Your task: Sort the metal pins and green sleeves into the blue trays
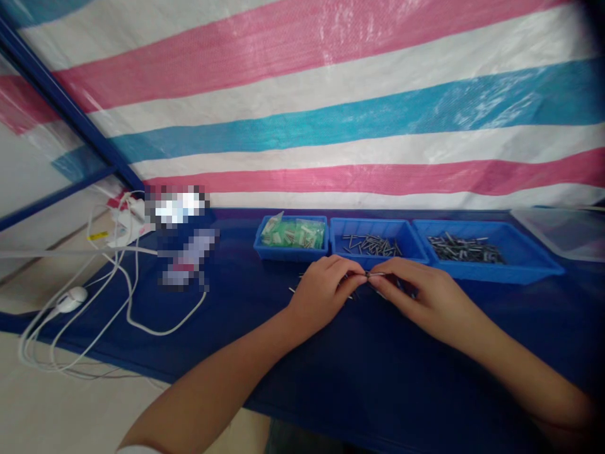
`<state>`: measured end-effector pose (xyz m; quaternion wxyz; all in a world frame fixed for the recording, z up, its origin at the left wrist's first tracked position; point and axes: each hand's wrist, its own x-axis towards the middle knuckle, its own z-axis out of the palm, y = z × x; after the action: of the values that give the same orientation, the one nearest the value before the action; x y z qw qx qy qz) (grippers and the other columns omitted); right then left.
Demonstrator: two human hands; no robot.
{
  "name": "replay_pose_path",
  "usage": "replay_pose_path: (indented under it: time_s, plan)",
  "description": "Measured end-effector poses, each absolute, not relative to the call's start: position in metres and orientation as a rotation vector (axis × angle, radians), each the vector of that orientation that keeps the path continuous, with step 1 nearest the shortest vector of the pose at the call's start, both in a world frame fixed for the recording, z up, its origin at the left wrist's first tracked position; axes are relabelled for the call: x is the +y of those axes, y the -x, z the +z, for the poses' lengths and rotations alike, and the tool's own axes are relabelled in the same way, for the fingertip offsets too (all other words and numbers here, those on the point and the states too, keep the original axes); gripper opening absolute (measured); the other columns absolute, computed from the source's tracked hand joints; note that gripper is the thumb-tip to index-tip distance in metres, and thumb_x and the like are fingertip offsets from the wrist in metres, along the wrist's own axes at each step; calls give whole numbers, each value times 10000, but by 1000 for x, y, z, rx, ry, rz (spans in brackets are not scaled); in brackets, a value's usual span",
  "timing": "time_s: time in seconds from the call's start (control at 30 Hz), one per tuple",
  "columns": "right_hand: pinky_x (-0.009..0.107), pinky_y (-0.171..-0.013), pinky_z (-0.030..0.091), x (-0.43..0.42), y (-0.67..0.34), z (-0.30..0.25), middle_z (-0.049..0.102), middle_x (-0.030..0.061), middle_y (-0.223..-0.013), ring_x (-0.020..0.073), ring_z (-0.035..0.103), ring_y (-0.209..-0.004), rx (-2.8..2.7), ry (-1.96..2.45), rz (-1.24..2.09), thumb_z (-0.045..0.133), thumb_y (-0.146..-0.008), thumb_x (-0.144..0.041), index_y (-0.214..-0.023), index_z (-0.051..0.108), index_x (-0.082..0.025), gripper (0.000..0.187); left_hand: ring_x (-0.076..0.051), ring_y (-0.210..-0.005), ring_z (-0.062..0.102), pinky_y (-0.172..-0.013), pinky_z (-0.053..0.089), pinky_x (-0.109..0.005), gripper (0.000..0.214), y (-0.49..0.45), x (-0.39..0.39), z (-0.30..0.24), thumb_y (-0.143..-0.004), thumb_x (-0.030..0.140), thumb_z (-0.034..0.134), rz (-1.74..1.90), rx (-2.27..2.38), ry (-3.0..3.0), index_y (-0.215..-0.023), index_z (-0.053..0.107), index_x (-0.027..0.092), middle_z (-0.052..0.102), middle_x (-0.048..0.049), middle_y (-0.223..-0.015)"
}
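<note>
Left forearm (pixel 212 384) and right forearm (pixel 515 366) slant in from 8 and 4 o'clock over the blue table (pixel 368 378), where the left hand (pixel 321 284) and right hand (pixel 428 290) each pinch, thumb to forefinger, at a thin metal pin (pixel 377 274) mid-table, though whether it is one piece or two I cannot tell. From that pin, one bin (pixel 290 253) with green packets (pixel 293 234) sits at 10 o'clock, a middle bin (pixel 371 226) of loose pins at 12, and a right bin (pixel 510 272) of metal pieces (pixel 466 249) between 2 and 3. White cables (pixel 163 333) tangle at 9, and a striped tarp (pixel 293 132) hangs beyond the bins.
</note>
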<state>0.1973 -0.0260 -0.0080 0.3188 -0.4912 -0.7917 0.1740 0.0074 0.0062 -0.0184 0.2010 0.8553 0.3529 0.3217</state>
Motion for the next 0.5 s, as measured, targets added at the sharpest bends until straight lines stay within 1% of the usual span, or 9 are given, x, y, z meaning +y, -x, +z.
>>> replay_pose_path:
  time_s: [0.17, 0.33, 0.4, 0.5]
  plan:
    - [310, -688, 488, -26, -200, -9, 684, 36, -870, 197, 637, -781, -1942, 1357, 506, 481, -904, -413, -918, 653, -230, 252, -167, -866, 606, -804, 455, -275, 138, -7, 8, -19, -909, 274, 544, 922, 950, -2351, -933, 629, 168, 671, -43, -925]
    - [307, -657, 485, -23, -204, -9, 686, 39, -858, 199, 617, -756, -1672, 1409, 598, 541, -862, -448, -910, 678, -237, 257, -185, -883, 611, -820, 458, -303, 185, -8, 6, -18, -896, 277, 558, 919, 1009, -2309, -1014, 651, 168, 686, -52, -948]
    - [296, -651, 479, -22, -204, -8, 685, 39, -839, 187, 604, -738, -1539, 1407, 738, 579, -836, -460, -896, 691, -235, 258, -180, -875, 620, -820, 464, -296, 203, -9, 4, -16, -887, 291, 572, 981, 1004, -2217, -1021, 667, 172, 698, -49, -934]
    - [275, -602, 451, -23, -199, -10, 682, 45, -833, 162, 573, -693, -1349, 1352, 1034, 622, -801, -488, -921, 704, -224, 301, -156, -805, 630, -776, 478, -261, 181, -10, 4, -14, -875, 297, 586, 1107, 994, -2017, -949, 695, 172, 709, -39, -888]
